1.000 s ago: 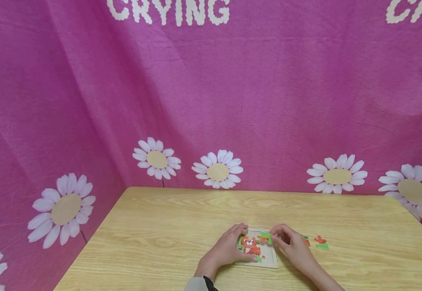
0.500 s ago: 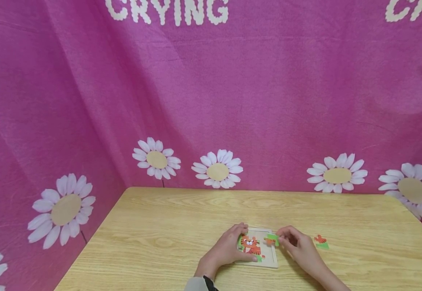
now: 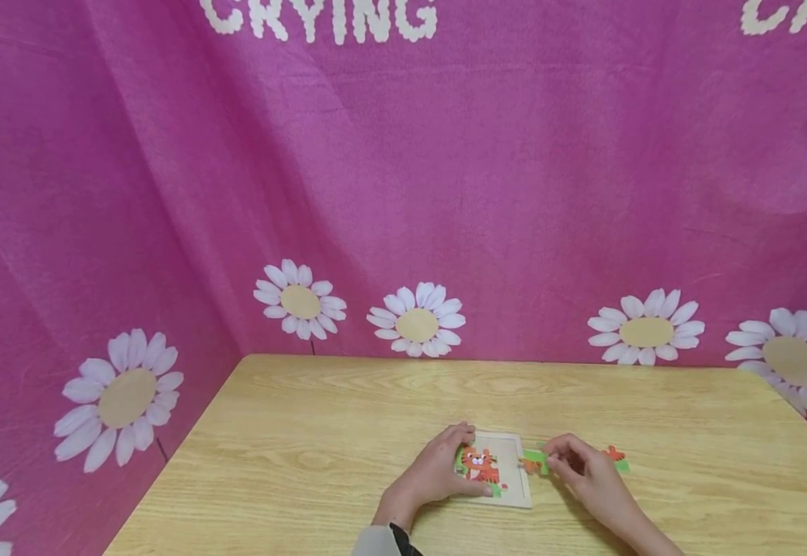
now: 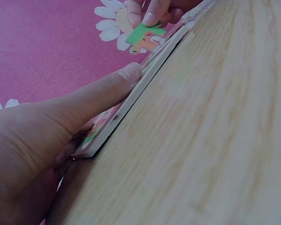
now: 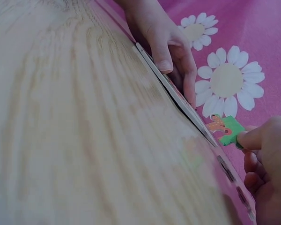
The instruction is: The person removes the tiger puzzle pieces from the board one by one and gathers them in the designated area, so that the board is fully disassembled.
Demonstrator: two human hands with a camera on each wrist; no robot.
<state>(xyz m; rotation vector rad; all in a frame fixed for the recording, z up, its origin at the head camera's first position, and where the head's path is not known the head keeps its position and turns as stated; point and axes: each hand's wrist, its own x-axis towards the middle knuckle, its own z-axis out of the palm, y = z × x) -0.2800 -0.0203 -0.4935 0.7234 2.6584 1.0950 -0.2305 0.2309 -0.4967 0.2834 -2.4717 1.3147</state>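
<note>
A shallow wooden puzzle board (image 3: 511, 452) lies on the table, with joined orange tiger pieces (image 3: 479, 468) in its left part. My left hand (image 3: 432, 471) grips the board from the left, thumb along the near edge and fingers at the far left corner. Between thumb and fingers, my right hand (image 3: 592, 480) pinches a green and orange puzzle piece (image 3: 535, 462) at the board's right edge. That puzzle piece (image 4: 147, 36) appears raised above the board in the left wrist view. The right wrist view shows the right thumb (image 5: 253, 138) on its green end.
Loose orange and green puzzle pieces (image 3: 616, 455) lie right of the board, partly hidden behind my right hand. The wooden table (image 3: 347, 409) reaches back to a pink cloth (image 3: 514, 232) printed with white daisies.
My right hand has moved right with the puzzle piece, from over the board to its right edge, and now partly covers the loose pieces. The left hand keeps its place on the board.
</note>
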